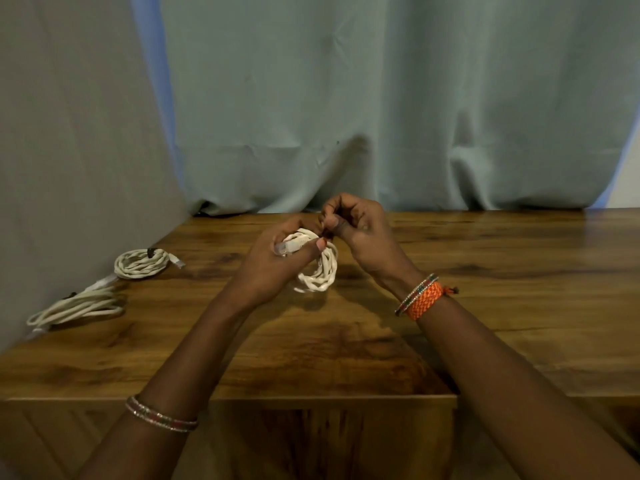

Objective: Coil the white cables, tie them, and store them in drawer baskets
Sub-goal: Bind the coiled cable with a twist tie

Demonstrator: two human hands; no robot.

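Left hand [277,261]: grips the coiled white cable [320,271] above the table [519,271], thumb pinning the plug so the loops cannot spring apart.
Right hand [353,226]: fingertips pinched at the coil's top, likely working a tie; the tie itself is too small to tell.
Far left: two tied coils [142,264] wait near the table's edge.
Drawer baskets: not visible.

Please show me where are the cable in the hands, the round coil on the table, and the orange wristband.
held cable [320,271]: head view, on its hanging loops.
round coil [140,264]: head view, on its strands.
orange wristband [425,300]: head view, on the braid.
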